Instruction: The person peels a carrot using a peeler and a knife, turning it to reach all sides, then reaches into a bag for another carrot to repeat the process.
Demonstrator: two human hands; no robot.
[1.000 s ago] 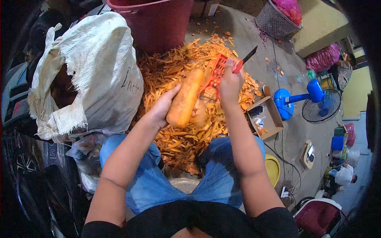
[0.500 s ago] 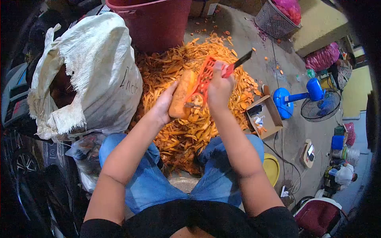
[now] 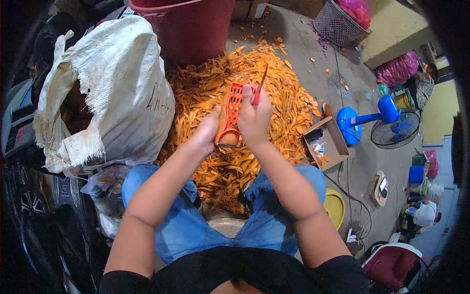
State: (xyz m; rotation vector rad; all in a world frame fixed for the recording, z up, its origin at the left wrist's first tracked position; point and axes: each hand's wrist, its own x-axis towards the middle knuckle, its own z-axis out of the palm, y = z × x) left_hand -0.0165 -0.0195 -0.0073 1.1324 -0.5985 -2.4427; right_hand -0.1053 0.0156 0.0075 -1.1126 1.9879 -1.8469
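Observation:
My left hand (image 3: 208, 128) is wrapped round a thick orange carrot (image 3: 222, 119), held over a big heap of orange peelings (image 3: 279, 93). Against the carrot's right side lies a red slotted peeler (image 3: 234, 105), its blade end at the carrot's near end. My right hand (image 3: 255, 115) is closed on the peeler and also has a knife (image 3: 262, 83) with a red handle, its dark blade pointing up and away. Most of the carrot is hidden behind the peeler and my fingers.
A white woven sack (image 3: 122, 83) stands at left, a red bin (image 3: 188, 29) behind the heap. To the right are a cardboard box (image 3: 335, 144), a blue fan (image 3: 387, 111), a yellow lid (image 3: 334, 209) and a basket (image 3: 338, 24). Another person (image 3: 425, 215) is far right.
My right hand has moved left and turned, bringing the peeler flat against the carrot. The knife blade has swung from pointing right to pointing up. My left hand has barely shifted.

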